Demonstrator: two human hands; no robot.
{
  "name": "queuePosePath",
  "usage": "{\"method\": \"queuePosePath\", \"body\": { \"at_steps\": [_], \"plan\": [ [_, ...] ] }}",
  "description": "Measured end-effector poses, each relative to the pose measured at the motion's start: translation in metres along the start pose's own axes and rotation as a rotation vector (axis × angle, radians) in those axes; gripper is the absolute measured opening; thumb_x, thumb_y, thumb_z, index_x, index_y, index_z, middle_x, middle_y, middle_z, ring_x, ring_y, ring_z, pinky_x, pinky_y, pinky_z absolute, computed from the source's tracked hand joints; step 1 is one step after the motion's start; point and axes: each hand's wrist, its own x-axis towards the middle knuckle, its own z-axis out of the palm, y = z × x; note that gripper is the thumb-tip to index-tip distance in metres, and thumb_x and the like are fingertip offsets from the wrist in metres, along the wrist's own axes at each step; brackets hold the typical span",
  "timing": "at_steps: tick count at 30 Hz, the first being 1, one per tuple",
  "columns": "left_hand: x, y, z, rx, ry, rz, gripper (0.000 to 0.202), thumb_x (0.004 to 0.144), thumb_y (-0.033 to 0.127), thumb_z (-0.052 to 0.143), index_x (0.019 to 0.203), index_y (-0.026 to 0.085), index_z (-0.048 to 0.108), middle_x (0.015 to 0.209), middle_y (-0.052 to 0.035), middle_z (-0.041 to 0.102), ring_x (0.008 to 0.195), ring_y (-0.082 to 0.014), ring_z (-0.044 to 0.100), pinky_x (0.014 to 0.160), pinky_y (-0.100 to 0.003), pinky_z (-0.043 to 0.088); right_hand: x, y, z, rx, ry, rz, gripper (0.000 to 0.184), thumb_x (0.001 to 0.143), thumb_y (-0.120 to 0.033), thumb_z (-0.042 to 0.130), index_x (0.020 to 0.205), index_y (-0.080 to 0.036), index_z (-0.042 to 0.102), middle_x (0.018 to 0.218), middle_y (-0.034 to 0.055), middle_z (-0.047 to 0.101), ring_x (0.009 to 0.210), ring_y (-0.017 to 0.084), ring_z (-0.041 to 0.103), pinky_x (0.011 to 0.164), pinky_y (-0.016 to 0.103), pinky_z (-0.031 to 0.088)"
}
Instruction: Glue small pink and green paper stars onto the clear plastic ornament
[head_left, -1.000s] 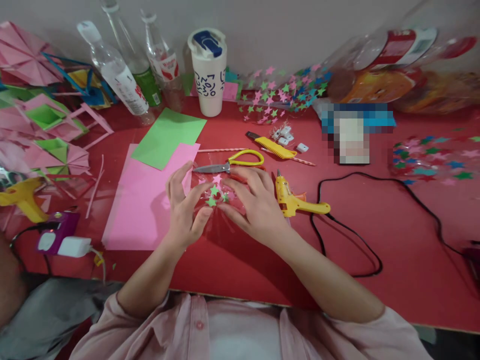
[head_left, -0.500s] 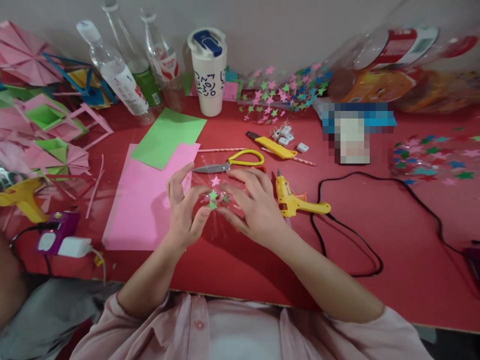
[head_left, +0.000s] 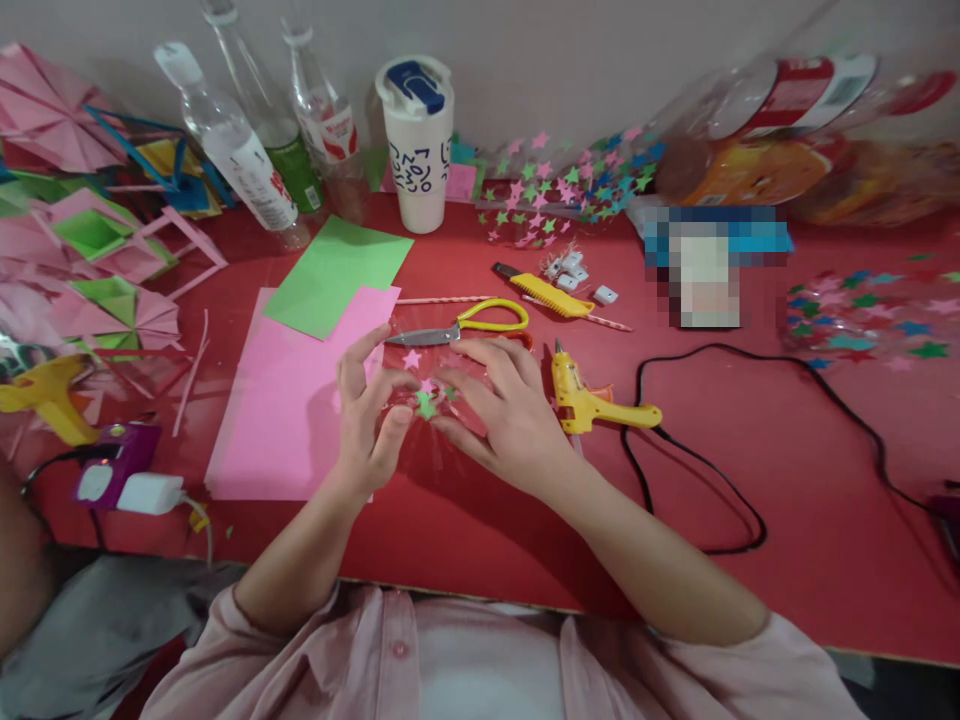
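Between my hands is a clear plastic piece (head_left: 439, 440) with thin strands fanning out and small green and pink stars on it. Its full outline is hard to make out against the red table. My left hand (head_left: 373, 425) curls around its left side, thumb and index finger a little apart at the edge. My right hand (head_left: 510, 410) grips the right side, thumb beside a green star (head_left: 426, 404). A pink star (head_left: 412, 358) shows above them. Just beyond the fingers lie yellow-handled scissors (head_left: 427, 337). To the right of my right hand rests a yellow glue gun (head_left: 592, 400).
Pink paper (head_left: 277, 420) and green paper (head_left: 337, 275) lie at left. A yellow cutter (head_left: 551, 294) lies behind the scissors. Bottles (head_left: 247, 170) and a white tumbler (head_left: 420, 170) line the wall. A black cord (head_left: 712, 348) loops right; a purple power strip (head_left: 116, 465) sits left.
The plastic piece has turned slightly between my fingers, so the stars sit differently. My left thumb has drawn back a little from the green star.
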Motion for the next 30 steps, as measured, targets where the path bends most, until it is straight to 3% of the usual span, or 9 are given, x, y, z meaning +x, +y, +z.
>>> {"method": "queuePosePath", "body": {
  "at_steps": [16,20,26,30],
  "plan": [
    [0.0,0.001,0.0,-0.002,0.001,0.002,0.046,0.095,0.052,0.029,0.085,0.021,0.061,0.141,-0.0085,0.043,0.132,-0.026,0.04,0.108,-0.048,0.035,-0.001,-0.003,0.002,-0.015,-0.015,-0.021,0.041,0.089,-0.044,0.054,0.118,-0.014,0.059,0.135,0.0188,0.049,0.128,0.032,0.038,0.104,0.054,0.037],
    [0.0,0.001,-0.001,0.008,-0.005,-0.006,0.045,0.095,0.052,0.029,0.085,0.022,0.061,0.142,-0.008,0.042,0.132,-0.0268,0.04,0.107,-0.05,0.035,0.0,-0.003,-0.002,0.06,0.014,-0.007,0.032,0.09,-0.038,0.054,0.115,-0.019,0.061,0.133,0.0142,0.052,0.126,0.03,0.04,0.103,0.053,0.038],
    [0.001,0.002,0.0,0.047,-0.032,-0.011,0.027,0.095,0.039,0.04,0.085,0.022,0.058,0.139,-0.0085,0.042,0.131,-0.0248,0.04,0.105,-0.048,0.038,0.017,-0.004,-0.014,0.027,0.147,-0.02,0.014,0.088,-0.022,0.055,0.095,-0.021,0.067,0.118,0.009,0.062,0.116,0.026,0.048,0.098,0.048,0.042],
    [0.001,-0.001,0.001,0.066,-0.018,-0.007,0.012,0.091,0.026,0.047,0.085,0.022,0.057,0.138,-0.0085,0.042,0.129,-0.0247,0.042,0.103,-0.048,0.04,0.029,-0.007,-0.016,-0.015,0.031,-0.047,0.014,0.087,-0.02,0.055,0.089,-0.02,0.069,0.118,0.0095,0.062,0.116,0.027,0.046,0.1,0.052,0.038]
  ]
}}
